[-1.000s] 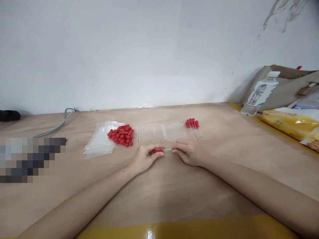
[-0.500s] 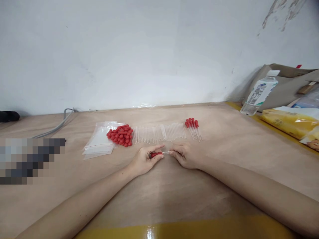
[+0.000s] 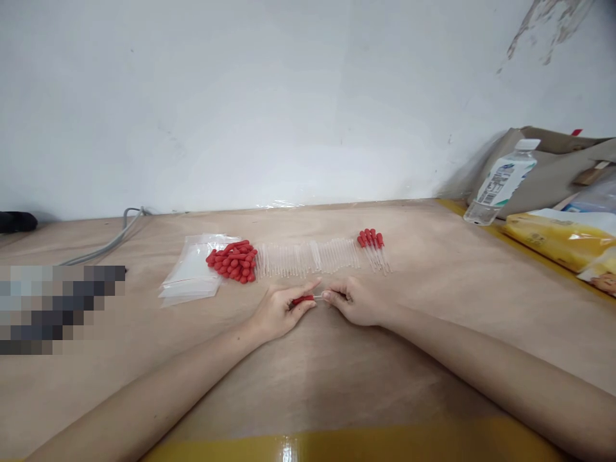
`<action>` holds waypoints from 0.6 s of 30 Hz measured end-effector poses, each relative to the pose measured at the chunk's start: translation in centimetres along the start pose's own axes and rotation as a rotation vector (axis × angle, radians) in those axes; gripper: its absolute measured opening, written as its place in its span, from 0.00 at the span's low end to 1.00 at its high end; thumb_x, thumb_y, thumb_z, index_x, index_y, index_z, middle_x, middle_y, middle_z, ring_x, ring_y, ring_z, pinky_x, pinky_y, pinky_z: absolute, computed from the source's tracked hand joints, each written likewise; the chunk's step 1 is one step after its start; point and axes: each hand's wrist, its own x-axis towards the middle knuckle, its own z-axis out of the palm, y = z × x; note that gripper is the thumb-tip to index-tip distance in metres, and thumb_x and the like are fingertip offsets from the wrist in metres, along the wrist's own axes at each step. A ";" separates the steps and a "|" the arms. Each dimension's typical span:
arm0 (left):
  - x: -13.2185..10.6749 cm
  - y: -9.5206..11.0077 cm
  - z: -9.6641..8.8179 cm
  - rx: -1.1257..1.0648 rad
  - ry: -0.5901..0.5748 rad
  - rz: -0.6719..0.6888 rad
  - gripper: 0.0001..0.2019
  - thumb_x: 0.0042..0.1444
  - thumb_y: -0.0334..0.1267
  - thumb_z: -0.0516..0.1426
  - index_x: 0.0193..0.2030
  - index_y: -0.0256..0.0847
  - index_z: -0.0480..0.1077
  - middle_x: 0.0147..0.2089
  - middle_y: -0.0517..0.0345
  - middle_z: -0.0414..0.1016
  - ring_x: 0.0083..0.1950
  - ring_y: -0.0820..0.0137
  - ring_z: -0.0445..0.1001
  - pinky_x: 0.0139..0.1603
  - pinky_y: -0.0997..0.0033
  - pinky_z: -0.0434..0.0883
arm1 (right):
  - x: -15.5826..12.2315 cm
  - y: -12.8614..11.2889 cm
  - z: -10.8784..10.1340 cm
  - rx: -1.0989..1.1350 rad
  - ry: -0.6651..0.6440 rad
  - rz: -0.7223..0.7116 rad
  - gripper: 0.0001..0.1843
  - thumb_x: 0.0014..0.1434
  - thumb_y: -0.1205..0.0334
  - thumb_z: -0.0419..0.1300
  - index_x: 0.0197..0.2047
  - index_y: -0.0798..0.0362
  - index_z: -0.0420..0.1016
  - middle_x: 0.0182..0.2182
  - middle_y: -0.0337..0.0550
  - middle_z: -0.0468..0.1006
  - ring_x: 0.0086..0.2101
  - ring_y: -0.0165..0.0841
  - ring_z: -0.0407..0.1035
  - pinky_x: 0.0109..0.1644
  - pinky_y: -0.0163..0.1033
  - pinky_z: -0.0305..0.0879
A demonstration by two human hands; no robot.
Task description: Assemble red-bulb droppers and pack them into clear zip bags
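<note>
My left hand pinches a red rubber dropper bulb between thumb and fingers. A thin clear glass tube runs from the bulb's open end into the pinch of my right hand, which covers the rest of it. Beyond my hands lies a row of clear glass tubes. A pile of loose red bulbs sits to the left of the row. On its right, several droppers with red bulbs fitted lie side by side.
Clear plastic bags lie partly under the bulb pile. At the right stand a water bottle and a grey bag, with a yellow package in front. A grey cable and a pixelated object are at the left.
My right hand has shifted slightly left along the glass tube, closer to the red bulb, so less of the tube shows. My left hand stays nearly in place.
</note>
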 end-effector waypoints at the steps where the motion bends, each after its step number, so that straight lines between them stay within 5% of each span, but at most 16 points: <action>1: 0.1 0.0 0.0 0.015 0.005 0.027 0.19 0.57 0.36 0.54 0.57 0.44 0.65 0.34 0.58 0.79 0.28 0.73 0.74 0.33 0.74 0.72 | 0.1 -0.3 -0.2 0.011 -0.017 0.015 0.15 0.61 0.61 0.47 0.26 0.53 0.67 0.18 0.33 0.65 0.20 0.25 0.57 0.25 0.31 0.50; 8: 0.8 -0.3 -0.4 0.047 0.052 0.145 0.21 0.57 0.33 0.55 0.58 0.43 0.62 0.41 0.56 0.78 0.40 0.70 0.77 0.44 0.68 0.73 | 0.0 -3.4 -3.1 -0.022 -0.239 0.096 0.12 0.57 0.65 0.49 0.24 0.55 0.68 0.20 0.35 0.67 0.21 0.24 0.58 0.26 0.31 0.51; 12: 0.8 -0.3 -0.8 0.162 0.111 0.081 0.22 0.55 0.36 0.57 0.57 0.41 0.62 0.49 0.50 0.73 0.49 0.64 0.72 0.49 0.60 0.71 | 0.0 -1.5 -5.3 0.222 -0.470 0.265 0.10 0.53 0.61 0.53 0.26 0.55 0.72 0.22 0.38 0.73 0.21 0.26 0.62 0.25 0.31 0.55; 15: 1.0 -0.2 -0.9 0.171 0.041 0.056 0.17 0.55 0.36 0.56 0.52 0.40 0.66 0.49 0.49 0.73 0.49 0.64 0.73 0.48 0.60 0.71 | 0.5 1.4 -7.0 0.259 -0.198 0.413 0.09 0.50 0.59 0.55 0.25 0.55 0.71 0.25 0.41 0.75 0.21 0.26 0.63 0.24 0.31 0.54; 18: 1.2 0.1 -0.9 0.122 -0.099 0.114 0.11 0.57 0.36 0.54 0.45 0.39 0.72 0.47 0.50 0.75 0.51 0.64 0.72 0.52 0.61 0.70 | 1.5 3.8 -8.0 -0.021 0.171 0.566 0.13 0.49 0.57 0.55 0.18 0.54 0.67 0.20 0.40 0.71 0.20 0.26 0.61 0.24 0.32 0.53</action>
